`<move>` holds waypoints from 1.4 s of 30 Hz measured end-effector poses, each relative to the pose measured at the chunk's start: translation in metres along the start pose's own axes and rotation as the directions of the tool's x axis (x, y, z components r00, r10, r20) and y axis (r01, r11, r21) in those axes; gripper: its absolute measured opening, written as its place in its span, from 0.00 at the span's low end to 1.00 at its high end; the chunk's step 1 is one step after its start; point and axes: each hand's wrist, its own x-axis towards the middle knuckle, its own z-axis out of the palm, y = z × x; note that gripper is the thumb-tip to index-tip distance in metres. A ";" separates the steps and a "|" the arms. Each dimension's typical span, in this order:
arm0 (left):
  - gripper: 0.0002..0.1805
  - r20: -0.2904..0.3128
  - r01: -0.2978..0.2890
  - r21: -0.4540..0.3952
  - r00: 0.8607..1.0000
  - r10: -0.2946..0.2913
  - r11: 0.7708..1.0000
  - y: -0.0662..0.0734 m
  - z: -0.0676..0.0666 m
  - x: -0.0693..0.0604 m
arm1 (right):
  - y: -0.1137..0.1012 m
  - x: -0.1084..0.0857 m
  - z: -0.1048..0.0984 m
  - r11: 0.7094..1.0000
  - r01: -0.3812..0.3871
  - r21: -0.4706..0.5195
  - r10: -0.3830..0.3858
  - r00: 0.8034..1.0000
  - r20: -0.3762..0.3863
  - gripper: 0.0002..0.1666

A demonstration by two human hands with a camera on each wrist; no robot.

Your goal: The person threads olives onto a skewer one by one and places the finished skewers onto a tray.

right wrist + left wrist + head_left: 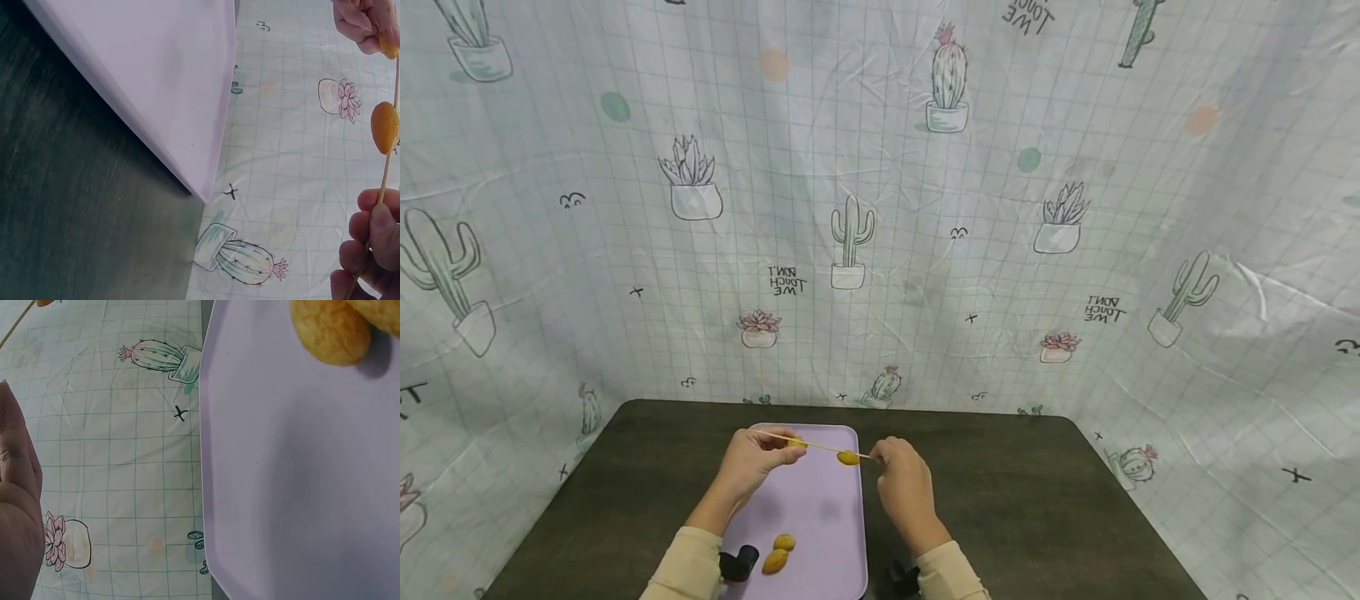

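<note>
One thin wooden skewer point(823, 447) is held in the air over the far part of a lilac tray point(820, 517), sloping gently downward toward the right. It carries an oval orange-yellow fruit point(848, 458), seen near the tray's right rim, close to the right hand point(906, 487). The right hand pinches the skewer beside this fruit, thumb against curled fingers, as the right wrist view shows. The left hand point(756, 467) pinches a second fruit point(797, 442) between thumb and fingers, alongside the skewer; whether that fruit is pierced cannot be told. The skewer's other end extends past the left fingers.

Below, on the near part of the tray, lie a rounder fruit point(785, 542) and a longer fruit point(775, 562), close together; the left wrist view shows them partly, at its upper right corner. Pale yellow sleeves point(688, 562) cover both forearms, with a black fitting point(740, 563) visible near the left cuff and another near the right. The tray rests on a dark table point(1015, 500). Behind hangs a pale gridded curtain point(895, 167) printed with potted cacti, succulents, coloured dots and mirrored lettering.
</note>
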 end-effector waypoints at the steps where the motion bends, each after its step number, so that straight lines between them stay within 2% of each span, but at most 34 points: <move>1: 0.13 0.000 0.000 0.000 1.000 0.000 1.000 0.000 0.001 0.000 | 0.000 0.000 0.000 1.000 0.001 0.000 -0.001 1.000 0.002 0.20; 16: 0.11 -0.001 -0.012 0.007 1.000 0.012 1.000 -0.001 0.009 0.000 | -0.002 0.000 0.000 1.000 0.015 0.011 -0.015 1.000 -0.006 0.21; 26: 0.13 0.007 -0.016 0.012 1.000 0.016 1.000 -0.001 0.014 -0.001 | -0.003 0.000 -0.003 0.999 -0.010 0.034 0.009 0.999 0.044 0.21; 34: 0.14 0.019 -0.007 0.007 1.000 0.007 1.000 0.000 0.017 -0.001 | -0.005 -0.001 -0.002 0.999 0.007 0.047 -0.007 1.000 0.006 0.22; 42: 0.15 0.023 -0.010 0.013 1.000 0.010 1.000 0.000 0.019 0.000 | -0.008 -0.001 0.000 0.998 -0.005 0.064 0.004 1.000 0.006 0.22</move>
